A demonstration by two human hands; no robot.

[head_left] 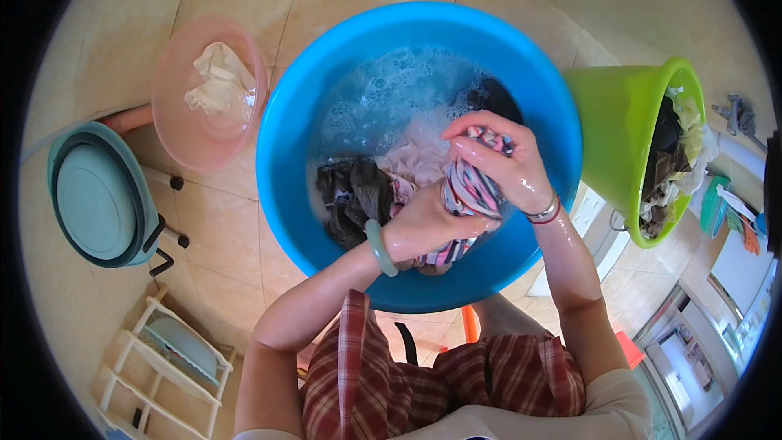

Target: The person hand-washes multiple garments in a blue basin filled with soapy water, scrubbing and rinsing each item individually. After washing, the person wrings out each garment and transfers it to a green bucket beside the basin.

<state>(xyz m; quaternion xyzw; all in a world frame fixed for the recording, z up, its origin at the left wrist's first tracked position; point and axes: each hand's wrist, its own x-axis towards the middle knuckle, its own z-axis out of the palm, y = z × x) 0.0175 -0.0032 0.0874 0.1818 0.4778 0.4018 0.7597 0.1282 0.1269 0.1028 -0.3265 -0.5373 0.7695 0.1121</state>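
Observation:
Over a large blue basin (297, 224) of soapy water, I hold a wet multicoloured striped cloth (472, 189), bunched and twisted between both hands. My left hand (428, 224), a green bangle at its wrist, grips the lower part. Higher up, my right hand (507, 165) wraps round the upper end, its fingers wet. Below the hands, dark grey clothing (350, 195) lies at the near left of the basin, with a pale pink cloth (417, 149) beside it. A black cloth (493, 100) shows at the far right, partly hidden by my right hand.
On the left a pink translucent basin (171, 106) holds a cream cloth (221, 77). A teal collapsible basin (98, 200) stands nearer, above a white rack (151, 391). To the right a green bin (607, 122) holds plastic bags and rubbish. Tiled floor (220, 232) surrounds them.

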